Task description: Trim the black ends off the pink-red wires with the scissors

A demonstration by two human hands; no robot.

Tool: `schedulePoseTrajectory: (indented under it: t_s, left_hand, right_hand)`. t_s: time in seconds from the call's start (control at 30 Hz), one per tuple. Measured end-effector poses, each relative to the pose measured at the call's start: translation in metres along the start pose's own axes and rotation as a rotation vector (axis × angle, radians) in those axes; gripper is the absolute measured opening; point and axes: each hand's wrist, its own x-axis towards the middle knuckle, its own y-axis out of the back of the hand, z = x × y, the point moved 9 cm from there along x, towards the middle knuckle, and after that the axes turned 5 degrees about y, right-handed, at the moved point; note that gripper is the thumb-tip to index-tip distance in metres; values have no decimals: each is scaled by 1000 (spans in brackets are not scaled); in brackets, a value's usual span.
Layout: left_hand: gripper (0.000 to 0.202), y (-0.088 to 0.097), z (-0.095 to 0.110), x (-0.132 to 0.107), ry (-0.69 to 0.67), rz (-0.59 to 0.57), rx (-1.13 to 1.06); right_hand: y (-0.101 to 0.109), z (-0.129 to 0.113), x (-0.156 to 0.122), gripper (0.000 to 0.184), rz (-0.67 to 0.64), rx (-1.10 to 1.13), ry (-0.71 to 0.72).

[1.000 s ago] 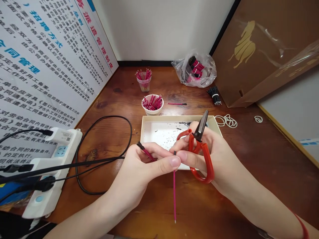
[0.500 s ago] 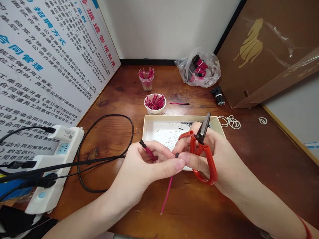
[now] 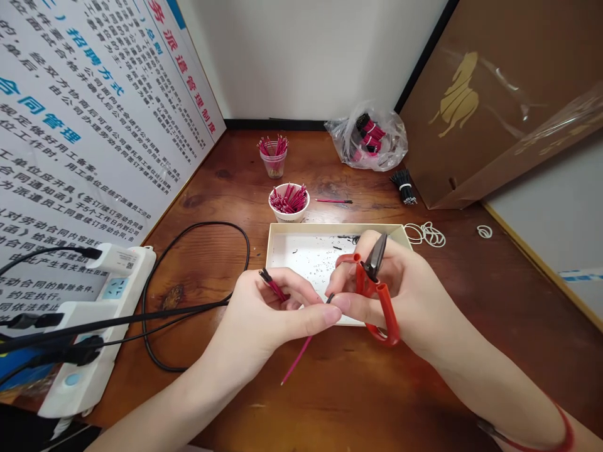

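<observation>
**Pink wire pinched between two hands, slanting near-left**

Part of the pink wire [image 3: 296, 361] is hidden. The left hand [image 3: 264, 317] covers its middle stretch, so only the dark upper tip and the lower length show. The right hand [image 3: 405, 295] has a fingertip right against that tip, but whether it actually touches is hard to tell.

The wire's long axis runs on a slant. Its dark tip lies far and right, over the near edge of the shallow tray [image 3: 276, 245], and its free end points near and left, over the desk [image 3: 471, 314].

The left fingers [image 3: 316, 316] are clenched on the wire and also grip a second wire [image 3: 272, 287], whose black tip sticks out far-left. The right fingers are wrapped round the red snips [image 3: 379, 295], dark blades pointing far — whether the blades are parted cannot be made out.

Beyond the tray stand a white cup [image 3: 289, 213] and a clear cup [image 3: 274, 164], both full of pink wires. A power strip [image 3: 98, 314] at the left is cut off by the picture's edge.
</observation>
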Motion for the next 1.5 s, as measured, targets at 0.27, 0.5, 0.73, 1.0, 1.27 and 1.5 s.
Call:
schedulePoseTrajectory:
  t_s: [0.27, 0.5, 0.73, 1.0, 1.27, 1.5]
  left_hand:
    - [26, 22, 12, 10, -229, 213, -1]
    - [32, 12, -6, 26, -154, 98, -76]
    - [33, 8, -8, 28, -111, 46, -65]
    - [32, 11, -1, 27, -165, 96, 56]
    - [25, -1, 11, 19, -302, 91, 242]
    - [10, 1, 39, 20, -600, 198, 515]
  right_hand:
    - [110, -46, 39, 36, 386, -608, 37]
    - [153, -15, 103, 24, 623, -975, -47]
    - [153, 0, 114, 17, 530, -1195, -159]
    - [96, -38, 63, 28, 526, -1084, 165]
    - [28, -10, 12, 43, 211, -471, 181]
    - [45, -1, 1, 42, 315, -429, 156]
